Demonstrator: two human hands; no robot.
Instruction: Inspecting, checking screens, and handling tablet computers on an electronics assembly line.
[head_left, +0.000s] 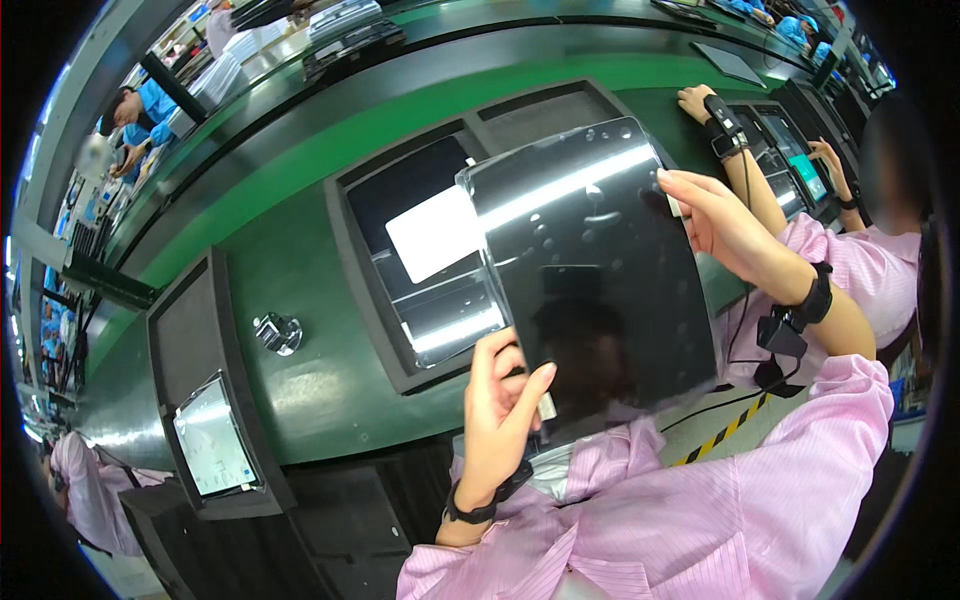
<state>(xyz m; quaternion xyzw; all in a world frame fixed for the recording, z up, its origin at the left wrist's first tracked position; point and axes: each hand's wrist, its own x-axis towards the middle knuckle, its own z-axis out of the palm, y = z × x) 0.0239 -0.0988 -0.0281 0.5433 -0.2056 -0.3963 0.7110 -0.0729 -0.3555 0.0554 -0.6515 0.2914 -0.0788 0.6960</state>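
Note:
A large glossy black screen panel point(600, 270) is held up, tilted, before me, with reflections and small bubble-like marks on its face. My left hand point(500, 400) grips its lower left edge, thumb in front. At the upper right edge, my right hand point(715, 225) holds it with the thumb on the front and the other fingers partly hidden behind. A white rounded rectangle point(435, 237) shows beside the panel's left edge; whether it is attached I cannot tell. Partly hidden behind the panel is a dark foam tray point(352, 255), with shiny flat pieces in it.
On the green bench point(290, 400), a small clear-and-black object point(278, 333) sits left of the tray. Farther left, another dark tray point(190, 320) holds a lit screen point(213, 437). At right, a co-worker's hand point(697, 103) is near more trays. A rail crosses the far side.

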